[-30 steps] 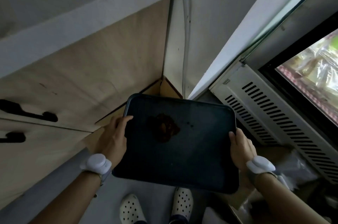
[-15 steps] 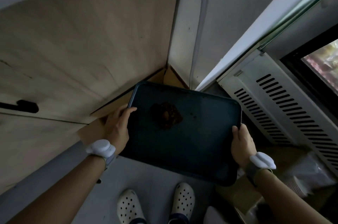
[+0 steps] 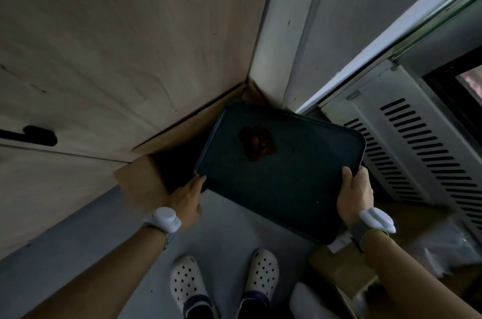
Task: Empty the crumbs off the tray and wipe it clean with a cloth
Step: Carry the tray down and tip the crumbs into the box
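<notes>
I hold a dark rectangular tray (image 3: 287, 188) in both hands above the floor. A brown clump of crumbs (image 3: 257, 146) lies on its far half, with a few loose specks to the right. My left hand (image 3: 186, 200) grips the tray's left edge, thumb on the rim. My right hand (image 3: 354, 192) grips the right edge near the far corner. The tray's far end hangs over an open cardboard box (image 3: 146, 180) in the corner, and it tilts slightly toward that box. No cloth is in view.
Wooden cabinet fronts (image 3: 117, 58) rise on the left. A white vented appliance panel (image 3: 417, 151) stands at the right. More cardboard (image 3: 341, 266) and plastic wrap (image 3: 448, 245) lie at the lower right. My feet in white clogs (image 3: 224, 284) stand on the grey floor.
The tray has moved forward and to the right over the open box. My left hand slid back toward the tray's near left corner. The view has turned left and down.
</notes>
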The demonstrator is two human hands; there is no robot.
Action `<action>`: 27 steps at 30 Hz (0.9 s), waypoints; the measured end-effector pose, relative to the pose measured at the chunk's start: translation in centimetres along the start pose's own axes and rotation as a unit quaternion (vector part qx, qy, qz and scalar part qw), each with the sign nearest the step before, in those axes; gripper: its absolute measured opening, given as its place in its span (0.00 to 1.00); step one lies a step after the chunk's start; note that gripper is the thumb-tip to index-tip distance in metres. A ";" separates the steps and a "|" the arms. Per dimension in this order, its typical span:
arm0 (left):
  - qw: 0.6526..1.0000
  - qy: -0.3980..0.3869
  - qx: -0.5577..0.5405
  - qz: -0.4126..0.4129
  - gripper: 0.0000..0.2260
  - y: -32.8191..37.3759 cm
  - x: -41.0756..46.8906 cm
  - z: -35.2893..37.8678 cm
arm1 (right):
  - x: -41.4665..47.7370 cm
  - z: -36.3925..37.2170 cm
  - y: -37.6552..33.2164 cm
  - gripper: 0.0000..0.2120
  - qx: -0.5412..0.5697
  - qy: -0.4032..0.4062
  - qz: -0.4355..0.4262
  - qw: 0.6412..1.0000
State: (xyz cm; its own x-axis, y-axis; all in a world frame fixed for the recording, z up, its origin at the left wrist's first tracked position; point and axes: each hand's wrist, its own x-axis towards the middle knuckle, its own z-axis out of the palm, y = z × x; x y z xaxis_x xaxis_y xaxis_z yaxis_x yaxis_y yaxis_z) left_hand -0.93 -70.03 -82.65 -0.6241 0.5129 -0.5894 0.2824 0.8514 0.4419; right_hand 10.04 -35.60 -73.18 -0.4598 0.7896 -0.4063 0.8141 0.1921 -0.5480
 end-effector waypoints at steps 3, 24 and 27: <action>0.998 -0.033 0.036 -0.026 0.38 -0.1 -0.2 0.5 | -0.7 0.1 -0.8 0.13 0.036 0.001 -0.007 0.999; 0.992 -0.095 0.053 -0.064 0.33 0.4 -1.9 2.6 | -5.8 2.5 -6.5 0.08 0.039 0.019 -0.098 0.994; 0.998 -0.022 -0.046 -0.036 0.34 1.6 -1.0 1.1 | -6.1 2.4 -7.6 0.08 0.040 0.015 -0.118 0.992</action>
State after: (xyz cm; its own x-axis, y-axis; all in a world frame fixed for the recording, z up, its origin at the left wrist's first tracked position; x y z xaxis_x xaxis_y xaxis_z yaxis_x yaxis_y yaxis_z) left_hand 0.95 -69.12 -82.09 -0.6069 0.4576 -0.6498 0.1689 0.8732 0.4571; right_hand 5.80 -43.25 -68.34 -0.6231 0.7448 -0.2389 0.6532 0.3275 -0.6827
